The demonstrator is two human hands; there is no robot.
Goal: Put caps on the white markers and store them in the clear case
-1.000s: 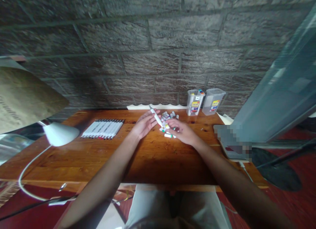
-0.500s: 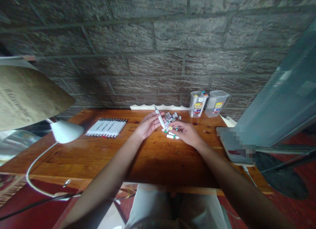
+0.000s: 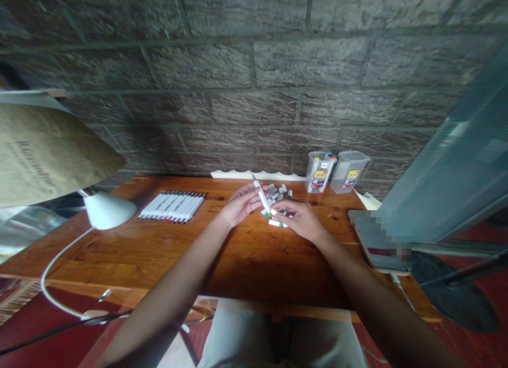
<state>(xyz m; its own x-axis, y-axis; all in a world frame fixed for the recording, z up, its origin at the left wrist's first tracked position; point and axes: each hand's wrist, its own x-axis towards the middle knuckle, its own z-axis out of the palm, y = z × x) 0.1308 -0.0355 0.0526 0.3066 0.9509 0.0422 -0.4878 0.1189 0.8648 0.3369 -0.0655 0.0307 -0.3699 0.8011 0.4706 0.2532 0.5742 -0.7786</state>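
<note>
Tilted between my two hands is a white marker, its grey end pointing up toward the wall. My left hand is closed around its middle, palm partly turned up. At the marker's lower end, the fingers of my right hand pinch a small pale yellowish marker cap; whether it is seated on the tip is too small to tell. Around and behind my right fingers lies a loose pile of white marker caps, some with green bands, partly hidden by the hand. One white cap rests nearest me.
A row of white markers lies side by side at the left, by a lamp. Two clear plastic containers stand at the back right: one with markers, another beside it. A tablet-like device with a cable lies at the right edge.
My right hand has brought the cap against the lower end of the marker; before, a small gap showed between them. The view has shifted slightly.
</note>
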